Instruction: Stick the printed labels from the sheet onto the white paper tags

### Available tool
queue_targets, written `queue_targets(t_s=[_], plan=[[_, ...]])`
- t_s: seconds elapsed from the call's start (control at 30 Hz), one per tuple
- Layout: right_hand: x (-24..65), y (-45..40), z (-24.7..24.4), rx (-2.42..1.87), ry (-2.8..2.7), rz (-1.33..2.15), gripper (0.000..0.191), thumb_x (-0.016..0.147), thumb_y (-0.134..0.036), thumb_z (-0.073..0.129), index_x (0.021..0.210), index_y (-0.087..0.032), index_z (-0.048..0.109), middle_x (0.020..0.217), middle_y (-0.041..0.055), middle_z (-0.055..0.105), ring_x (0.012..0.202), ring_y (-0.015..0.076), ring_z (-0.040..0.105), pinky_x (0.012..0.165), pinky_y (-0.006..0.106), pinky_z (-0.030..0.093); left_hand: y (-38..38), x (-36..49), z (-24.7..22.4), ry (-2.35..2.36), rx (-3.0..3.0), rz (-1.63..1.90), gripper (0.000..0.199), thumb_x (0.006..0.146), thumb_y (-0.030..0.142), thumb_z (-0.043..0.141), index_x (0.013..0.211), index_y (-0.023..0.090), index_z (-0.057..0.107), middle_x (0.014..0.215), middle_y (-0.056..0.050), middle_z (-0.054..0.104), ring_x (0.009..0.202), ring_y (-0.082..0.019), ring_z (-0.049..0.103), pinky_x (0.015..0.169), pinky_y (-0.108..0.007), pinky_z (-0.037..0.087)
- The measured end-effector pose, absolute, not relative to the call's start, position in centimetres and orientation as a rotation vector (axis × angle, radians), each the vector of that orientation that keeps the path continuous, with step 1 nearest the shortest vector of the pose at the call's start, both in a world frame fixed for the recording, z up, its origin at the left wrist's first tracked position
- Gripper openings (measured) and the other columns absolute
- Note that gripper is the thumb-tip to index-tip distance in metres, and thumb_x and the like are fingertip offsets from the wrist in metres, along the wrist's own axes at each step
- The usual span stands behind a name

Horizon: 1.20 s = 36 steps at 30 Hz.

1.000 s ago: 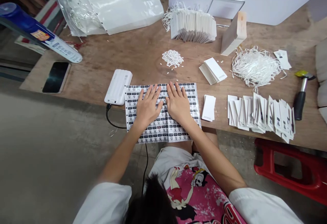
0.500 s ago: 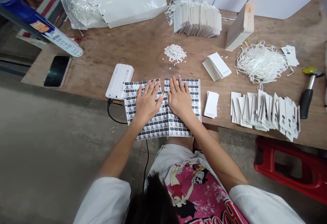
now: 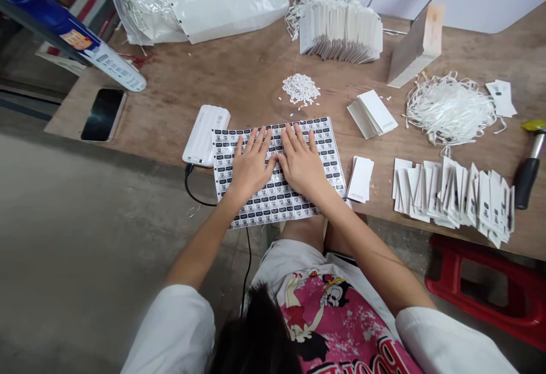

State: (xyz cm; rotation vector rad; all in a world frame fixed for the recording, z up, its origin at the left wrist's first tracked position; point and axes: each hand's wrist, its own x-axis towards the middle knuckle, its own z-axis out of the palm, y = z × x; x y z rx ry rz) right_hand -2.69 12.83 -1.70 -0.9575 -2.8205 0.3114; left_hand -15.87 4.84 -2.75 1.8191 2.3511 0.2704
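We rest our left hand (image 3: 251, 169) and right hand (image 3: 303, 166), both spread flat, gripping nothing, atop the white rectangular black-printed sheet (image 3: 273, 196), long axis sideways.

White sleeves (image 3: 176, 320), pink cartoon print (image 3: 336, 328)

Looks like a workshop — wooden worktable (image 3: 247, 75), bundled white tags (image 3: 341, 30), piled strings (image 3: 452, 109), grey floor (image 3: 106, 243).
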Motion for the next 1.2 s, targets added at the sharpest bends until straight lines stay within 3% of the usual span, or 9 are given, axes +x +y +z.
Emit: queue_targets(t_s=[0.17, 0.5, 1.2], plan=[[-2.9, 12.1, -3.3, -1.038, -2.822, 0.329, 0.056, 0.098, -0.033, 0.025, 0.150, -0.012, 0.025, 0.158, 0.0079, 0.023, 0.148, 0.0264, 0.012, 0.119, 0.055, 0.001, 5.0, -15.8, -2.9, 2.367, 1.794, 0.272, 0.061, 0.096, 0.042, 0.023, 0.152, 0.017, 0.020, 0.159, -0.005, 0.020, 0.148, -0.021, 0.015, 0.121, -0.046, 0.006], [-3.0, 11.8, -3.5, -1.131, -2.772, 0.257, 0.056, 0.098, -0.034, 0.021, 0.150, -0.013, 0.025, 0.158, 0.0056, 0.023, 0.147, 0.0267, 0.015, 0.118, 0.054, 0.005, 4.4, -14.9, -3.0, 2.505, 1.639, 0.332, 0.061, 0.095, 0.041, 0.025, 0.151, 0.016, 0.022, 0.159, -0.007, 0.022, 0.147, -0.024, 0.017, 0.121, -0.047, 0.005], [-2.9, 13.1, -4.2, -1.146, -2.722, 0.344, 0.058, 0.097, -0.035, 0.020, 0.150, -0.012, 0.025, 0.157, 0.0101, 0.025, 0.147, 0.0286, 0.014, 0.117, 0.058, 0.004, 4.5, -15.9, -3.4, 2.519, 1.664, 0.426, 0.060, 0.095, 0.040, 0.031, 0.150, 0.017, 0.026, 0.157, -0.008, 0.028, 0.146, -0.024, 0.021, 0.119, -0.048, 0.010]])
